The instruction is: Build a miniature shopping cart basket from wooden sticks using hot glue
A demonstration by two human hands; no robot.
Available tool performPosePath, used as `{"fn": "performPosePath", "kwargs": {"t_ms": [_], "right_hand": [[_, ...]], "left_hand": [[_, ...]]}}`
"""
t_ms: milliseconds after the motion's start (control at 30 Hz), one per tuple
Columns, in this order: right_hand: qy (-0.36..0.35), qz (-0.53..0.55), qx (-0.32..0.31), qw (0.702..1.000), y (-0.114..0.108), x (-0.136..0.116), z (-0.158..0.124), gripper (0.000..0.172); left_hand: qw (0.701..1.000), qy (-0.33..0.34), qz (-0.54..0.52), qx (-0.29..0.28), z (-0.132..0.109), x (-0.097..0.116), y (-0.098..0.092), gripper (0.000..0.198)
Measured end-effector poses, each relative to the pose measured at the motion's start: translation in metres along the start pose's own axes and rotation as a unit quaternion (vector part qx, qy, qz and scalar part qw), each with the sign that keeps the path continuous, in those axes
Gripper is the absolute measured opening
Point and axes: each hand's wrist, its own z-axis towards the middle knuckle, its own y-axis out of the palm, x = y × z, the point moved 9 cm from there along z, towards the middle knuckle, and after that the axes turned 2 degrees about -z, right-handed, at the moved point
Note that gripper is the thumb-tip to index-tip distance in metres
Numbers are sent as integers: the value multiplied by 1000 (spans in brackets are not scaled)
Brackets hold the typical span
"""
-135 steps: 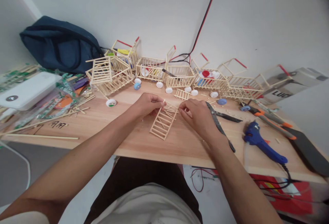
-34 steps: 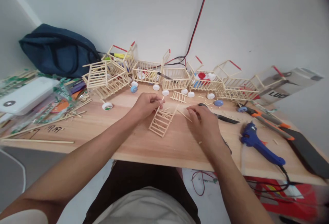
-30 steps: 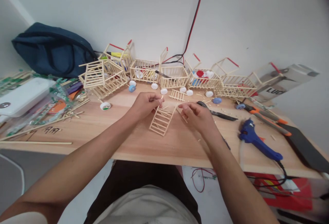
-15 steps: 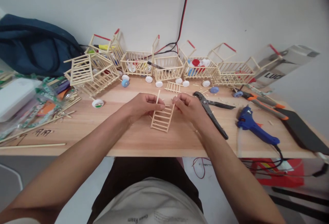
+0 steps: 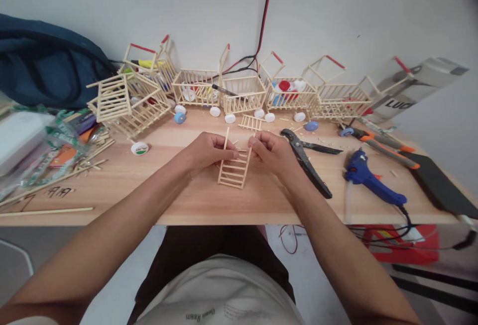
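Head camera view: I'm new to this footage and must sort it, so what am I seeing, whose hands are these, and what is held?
No machine here: a person wears one camera on the head, looking down at their own bare arms. The left hand and right hand pinch the far end of a small ladder-like stick frame in their fingers; its near end rests on the wooden table. Along the wall stand little stick carts. To the right lie black cutters and a blue glue gun; a dark blue bag sits far left.
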Motion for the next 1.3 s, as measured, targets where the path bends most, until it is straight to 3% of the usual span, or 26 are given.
{"fn": "performPosePath", "kwargs": {"t_ms": [133,300,533,1300], "right_hand": [[-6,13,-3,1000,-1,0,0,31],[-3,0,11,1000,-5,3,-1,31],[10,-6,4,1000,-1,5,-3,30],[-14,-41,-15,999,0,1,-2,27]], "left_hand": [[999,46,2,-17,0,6,-1,27],[987,126,89,54,-4,22,-20,27],[994,71,72,-37,-7,14,-6,29],[993,51,101,-23,-3,10,-5,28]]}}
